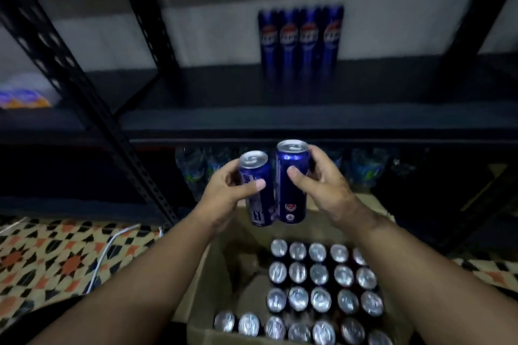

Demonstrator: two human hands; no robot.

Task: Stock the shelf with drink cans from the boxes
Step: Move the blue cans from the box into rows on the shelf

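At the bottom of the frame, the box [213, 269] held upright cans [319, 295]. Above it, left hand [227, 190] clasped one can [256, 190], right hand [322, 185] another can [290, 185], tops up, nearly upright.

Dim room, blurred. Pale wall [106, 39] with grey upper band behind black metal rack [84, 103], perforated uprights. Patterned tile floor [56, 258] in orange, black, cream at left and right. White cable [108, 253] lying across tiles near rack foot.
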